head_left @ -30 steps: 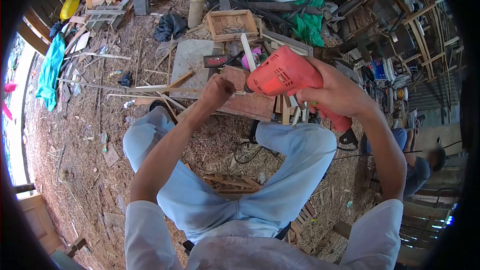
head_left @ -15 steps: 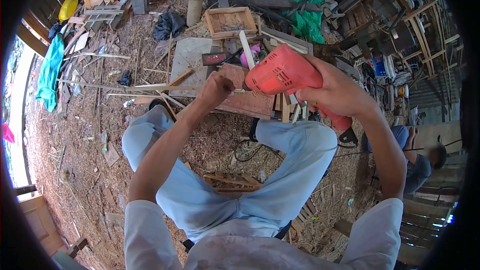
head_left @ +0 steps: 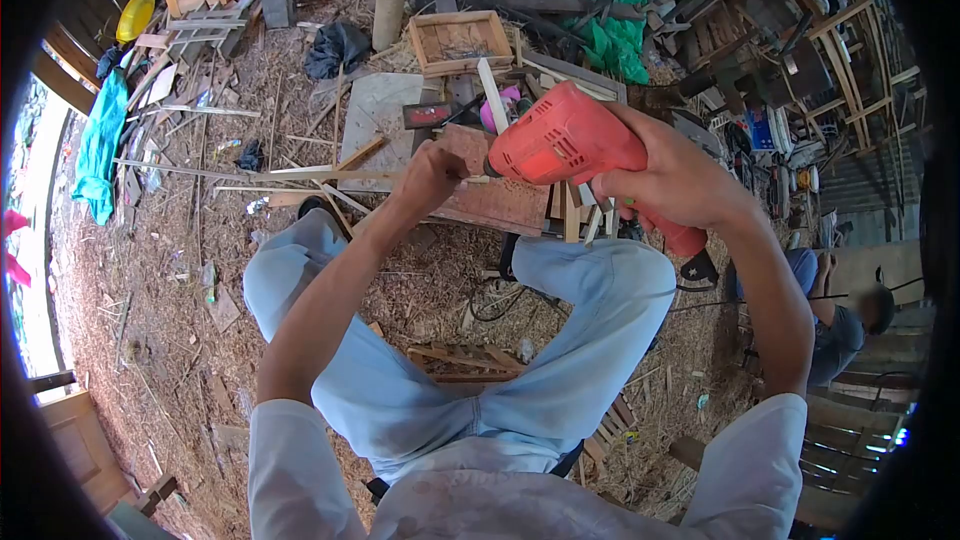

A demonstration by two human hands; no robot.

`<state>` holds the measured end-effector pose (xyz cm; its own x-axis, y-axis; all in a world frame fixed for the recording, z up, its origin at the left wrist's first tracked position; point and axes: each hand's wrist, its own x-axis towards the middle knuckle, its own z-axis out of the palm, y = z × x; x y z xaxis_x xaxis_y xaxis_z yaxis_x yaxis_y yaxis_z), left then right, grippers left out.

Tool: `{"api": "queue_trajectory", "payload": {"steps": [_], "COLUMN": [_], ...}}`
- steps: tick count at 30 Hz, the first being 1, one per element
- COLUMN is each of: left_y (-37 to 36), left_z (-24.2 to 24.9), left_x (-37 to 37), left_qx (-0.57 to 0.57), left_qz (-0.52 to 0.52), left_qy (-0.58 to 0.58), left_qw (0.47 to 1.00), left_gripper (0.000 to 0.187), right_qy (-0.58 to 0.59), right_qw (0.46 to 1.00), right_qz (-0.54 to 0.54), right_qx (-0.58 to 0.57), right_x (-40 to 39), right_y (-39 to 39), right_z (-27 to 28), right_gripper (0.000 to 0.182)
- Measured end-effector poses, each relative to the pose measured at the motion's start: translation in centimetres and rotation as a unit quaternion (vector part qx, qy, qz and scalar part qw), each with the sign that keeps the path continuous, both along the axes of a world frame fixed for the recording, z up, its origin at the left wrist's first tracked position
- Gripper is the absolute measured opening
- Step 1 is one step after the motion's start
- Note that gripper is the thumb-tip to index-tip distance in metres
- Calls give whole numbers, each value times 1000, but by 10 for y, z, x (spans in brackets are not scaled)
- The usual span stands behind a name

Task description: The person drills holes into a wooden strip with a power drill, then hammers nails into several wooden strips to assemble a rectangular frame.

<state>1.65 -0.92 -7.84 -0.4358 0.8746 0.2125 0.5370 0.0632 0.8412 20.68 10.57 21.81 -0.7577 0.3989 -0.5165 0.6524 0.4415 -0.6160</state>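
My right hand [head_left: 675, 175] is wrapped round the handle of a red power drill [head_left: 560, 140], which lies on its side in the air and points left. Its dark chuck end comes close to the fingers of my left hand [head_left: 435, 178]. Those fingers are closed in a pinch on a thin wooden strip [head_left: 350, 178] that runs out to the left; a short pale end shows between hand and chuck. Below both hands is a reddish-brown wooden board [head_left: 497, 208] with sawdust on it, in front of my knees.
Beyond the board stand a shallow wooden box [head_left: 460, 43], a small dark tray [head_left: 427, 115] and a pink object [head_left: 500, 110]. Several wood offcuts [head_left: 575, 215] lean at the board's right edge. Shavings cover the floor. Another person [head_left: 840, 335] sits at the far right.
Both hands and the drill stay almost in place, with the drill's body tipped up very slightly. At the far left edge, more of a pink shape shows outside.
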Motion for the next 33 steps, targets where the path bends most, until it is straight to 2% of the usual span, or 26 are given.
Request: {"api": "queue_trajectory", "payload": {"steps": [2,4,14,20,33], "left_y": [0,-1,-4,0,-3], "left_z": [1,3,9,-2,5], "left_x": [0,0,2,0,2], "left_qx": [-18,-20,-4,-8,-9], "left_qz": [-3,-4,-4,-7,9], "left_qy": [14,16,60,10,14], "left_qw": [1000,1000,998,1000,1000], "left_gripper": [12,12,10,11,11], "right_qy": [11,-29,-5,-11,-14], "right_qw": [1000,999,1000,1000,1000], "right_qz": [-1,8,7,8,12], "right_qx": [-9,12,-11,8,10], "right_x": [0,-2,0,0,0], "right_y": [1,-1,0,0,1], "right_z": [0,3,1,0,-1], "right_gripper": [71,70,70,69,67]}}
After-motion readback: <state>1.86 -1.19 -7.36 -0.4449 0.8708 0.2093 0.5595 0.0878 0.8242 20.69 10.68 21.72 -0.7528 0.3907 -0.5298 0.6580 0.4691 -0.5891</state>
